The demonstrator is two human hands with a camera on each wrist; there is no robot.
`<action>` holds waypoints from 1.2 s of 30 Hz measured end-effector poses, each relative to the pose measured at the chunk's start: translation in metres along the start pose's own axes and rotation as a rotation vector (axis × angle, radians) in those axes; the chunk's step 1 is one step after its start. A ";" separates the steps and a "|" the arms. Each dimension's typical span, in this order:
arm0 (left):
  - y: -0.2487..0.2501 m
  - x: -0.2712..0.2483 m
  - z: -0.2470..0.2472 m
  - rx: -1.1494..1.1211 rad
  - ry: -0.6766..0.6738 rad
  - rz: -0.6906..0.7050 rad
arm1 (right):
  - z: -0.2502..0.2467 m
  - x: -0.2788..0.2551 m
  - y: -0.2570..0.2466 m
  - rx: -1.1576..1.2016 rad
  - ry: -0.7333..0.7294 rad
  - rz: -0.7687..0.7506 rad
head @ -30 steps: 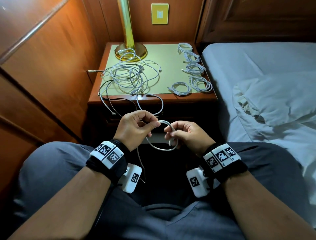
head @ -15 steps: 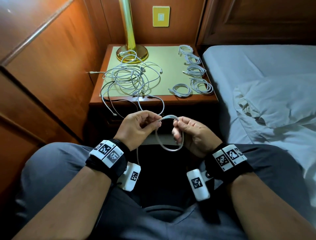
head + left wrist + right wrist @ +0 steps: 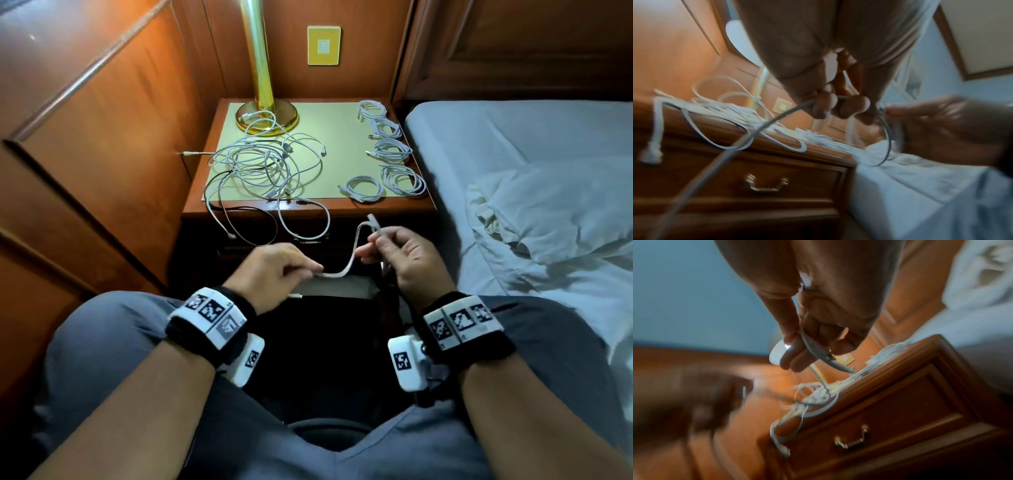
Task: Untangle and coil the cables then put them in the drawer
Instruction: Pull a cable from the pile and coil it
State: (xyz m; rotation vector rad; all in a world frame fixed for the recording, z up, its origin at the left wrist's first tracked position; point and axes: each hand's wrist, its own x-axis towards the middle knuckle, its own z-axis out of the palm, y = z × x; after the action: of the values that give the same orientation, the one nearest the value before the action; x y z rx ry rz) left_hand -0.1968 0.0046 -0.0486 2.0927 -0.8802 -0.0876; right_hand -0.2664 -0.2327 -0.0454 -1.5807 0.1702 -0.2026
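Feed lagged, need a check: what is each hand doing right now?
Left hand: pinching the white cable.
Right hand: gripping the same cable near its plug end.

Setting is a home bedroom: a bed [image 3: 513, 144] with pale sheets stands beside a wooden nightstand [image 3: 394, 209] carrying a brass lamp [image 3: 262, 85], against wood-panelled walls [image 3: 102, 120].

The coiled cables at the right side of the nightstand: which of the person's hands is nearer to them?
Right. The right hand is just below and in front of the coiled cables, pinching a white cable; the left hand holds it further left, under the tangled pile.
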 end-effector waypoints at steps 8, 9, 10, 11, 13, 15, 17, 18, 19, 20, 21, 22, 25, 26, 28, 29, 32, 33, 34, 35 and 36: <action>0.017 0.005 0.014 -0.169 0.196 -0.085 | 0.026 -0.017 0.006 0.064 -0.314 0.314; 0.015 0.005 0.012 -0.140 0.229 -0.103 | 0.025 -0.017 0.004 0.123 -0.307 0.332; 0.015 0.005 0.011 -0.128 0.244 -0.113 | 0.025 -0.016 0.003 0.195 -0.305 0.341; 0.016 0.005 0.010 -0.136 0.248 -0.120 | 0.024 -0.016 0.001 0.256 -0.302 0.354; 0.020 0.004 0.011 -0.180 0.235 -0.113 | 0.024 -0.016 -0.002 0.305 -0.274 0.391; 0.022 0.003 0.014 -0.196 0.189 -0.083 | 0.025 -0.015 0.000 0.297 -0.249 0.417; 0.022 0.002 0.017 -0.167 0.143 -0.059 | 0.025 -0.014 0.002 0.251 -0.234 0.424; 0.021 0.002 0.018 -0.137 0.142 -0.048 | 0.025 -0.013 0.004 0.242 -0.232 0.427; 0.021 0.001 0.019 -0.108 0.153 -0.034 | 0.025 -0.014 0.004 0.253 -0.231 0.433; 0.022 0.001 0.021 -0.088 0.174 -0.025 | 0.026 -0.015 0.003 0.283 -0.225 0.443; 0.022 0.001 0.022 -0.085 0.197 -0.020 | 0.028 -0.016 0.002 0.326 -0.218 0.449; 0.022 0.001 0.023 -0.098 0.215 -0.020 | 0.030 -0.017 0.001 0.362 -0.211 0.446; 0.021 0.003 0.023 -0.170 0.164 -0.098 | 0.033 -0.018 -0.002 0.403 -0.185 0.416; 0.018 0.004 0.023 -0.159 0.114 -0.163 | 0.032 -0.018 -0.004 0.431 -0.190 0.406; 0.016 0.003 0.023 -0.135 -0.012 -0.305 | 0.029 -0.017 -0.008 0.524 -0.222 0.394; 0.015 0.003 0.024 -0.185 -0.070 -0.345 | 0.028 -0.017 -0.010 0.575 -0.246 0.391; 0.014 0.005 0.029 -0.370 -0.124 -0.334 | 0.026 -0.017 -0.013 0.642 -0.257 0.390; 0.018 0.006 0.028 -0.409 -0.106 -0.332 | 0.025 -0.016 -0.012 0.634 -0.223 0.396; 0.021 0.007 0.026 -0.459 -0.077 -0.347 | 0.025 -0.015 -0.011 0.623 -0.180 0.405; 0.025 0.009 0.024 -0.512 -0.042 -0.370 | 0.025 -0.013 -0.010 0.607 -0.142 0.409; 0.026 0.010 0.021 -0.559 -0.010 -0.397 | 0.025 -0.012 -0.008 0.578 -0.121 0.398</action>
State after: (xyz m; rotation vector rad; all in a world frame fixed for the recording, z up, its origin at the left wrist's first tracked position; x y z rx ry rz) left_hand -0.2114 -0.0263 -0.0411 1.7029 -0.3705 -0.4960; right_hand -0.2725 -0.2055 -0.0377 -0.9560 0.2978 0.1484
